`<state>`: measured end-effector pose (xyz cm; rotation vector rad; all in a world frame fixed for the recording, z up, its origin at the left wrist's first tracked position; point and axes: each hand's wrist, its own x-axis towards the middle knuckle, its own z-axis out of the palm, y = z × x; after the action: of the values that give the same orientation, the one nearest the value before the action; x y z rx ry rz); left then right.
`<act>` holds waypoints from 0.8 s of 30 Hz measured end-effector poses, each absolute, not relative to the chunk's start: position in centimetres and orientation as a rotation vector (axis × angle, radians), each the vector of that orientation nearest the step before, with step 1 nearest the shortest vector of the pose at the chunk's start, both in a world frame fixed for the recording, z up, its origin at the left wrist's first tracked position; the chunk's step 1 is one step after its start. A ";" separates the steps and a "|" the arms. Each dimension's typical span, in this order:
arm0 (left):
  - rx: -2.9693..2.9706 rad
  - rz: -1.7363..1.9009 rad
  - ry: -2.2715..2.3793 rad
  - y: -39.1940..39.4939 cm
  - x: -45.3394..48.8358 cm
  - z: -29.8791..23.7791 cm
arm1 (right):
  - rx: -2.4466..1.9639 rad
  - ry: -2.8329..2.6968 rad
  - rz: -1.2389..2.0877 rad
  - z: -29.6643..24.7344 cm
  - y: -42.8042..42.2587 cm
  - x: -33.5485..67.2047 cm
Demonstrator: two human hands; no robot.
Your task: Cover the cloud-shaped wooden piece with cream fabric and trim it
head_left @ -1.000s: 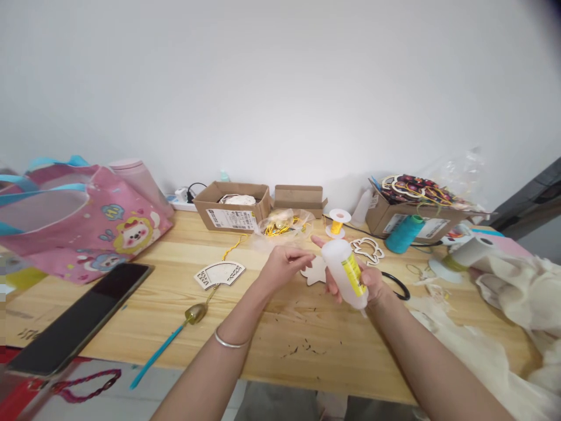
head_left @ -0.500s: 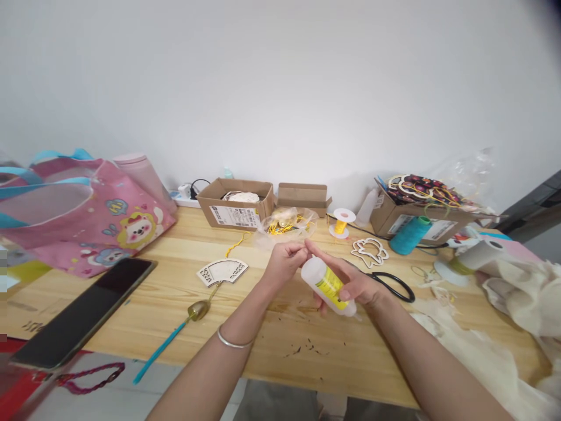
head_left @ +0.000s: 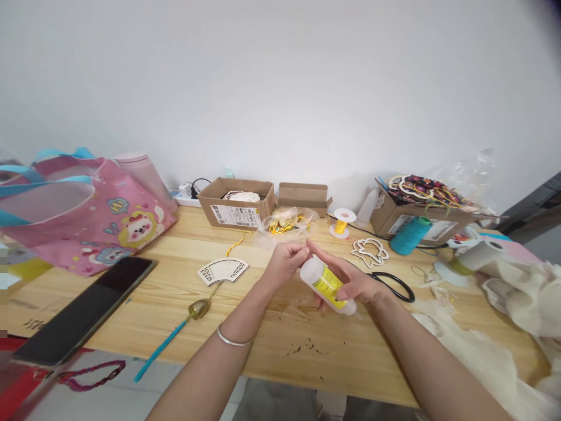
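Observation:
A clear glue bottle with a yellow label (head_left: pixel 328 285) lies tilted in my right hand (head_left: pixel 350 280), its nozzle pointing down to the right. The thumb presses on the label and the other fingers wrap behind it. Just left of the bottle's base, my left hand (head_left: pixel 287 260) is closed in a pinch near my right index fingertip; what sits in the pinch is too small to make out. On the table to the left lies a fan-shaped wooden piece (head_left: pixel 222 271) with a yellow cord, a brass-coloured bell-like charm (head_left: pixel 199 308) and a teal tassel (head_left: pixel 160 351).
Black-handled scissors (head_left: pixel 392 286) and a wooden cutout (head_left: pixel 369 252) lie right of my hands. Behind are a yellow thread spool (head_left: pixel 340 223), a bag of yellow cords (head_left: pixel 287 225), and cardboard boxes (head_left: pixel 236 216). A phone (head_left: pixel 87 310) and pink bag (head_left: pixel 131 216) stand left; cream fabric (head_left: pixel 477 356) right.
Almost nothing differs. The bottle has shifted very slightly left in my right hand, and both hands keep their pose.

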<state>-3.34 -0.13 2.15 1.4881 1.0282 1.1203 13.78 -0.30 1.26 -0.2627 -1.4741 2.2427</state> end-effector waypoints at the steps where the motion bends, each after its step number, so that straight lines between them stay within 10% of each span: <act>1: 1.486 1.120 1.027 -0.1 -3.3 2.2 | -0.253 -1.465 2.240 1.3 -0.3 13.8; 24: 1.362 1.128 0.947 -0.2 -3.0 1.9 | -0.242 -1.456 2.240 1.2 -0.3 13.6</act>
<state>-3.03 -0.20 1.90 1.3616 0.9470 1.1281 13.64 -0.26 1.19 -0.2421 -1.4556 2.2404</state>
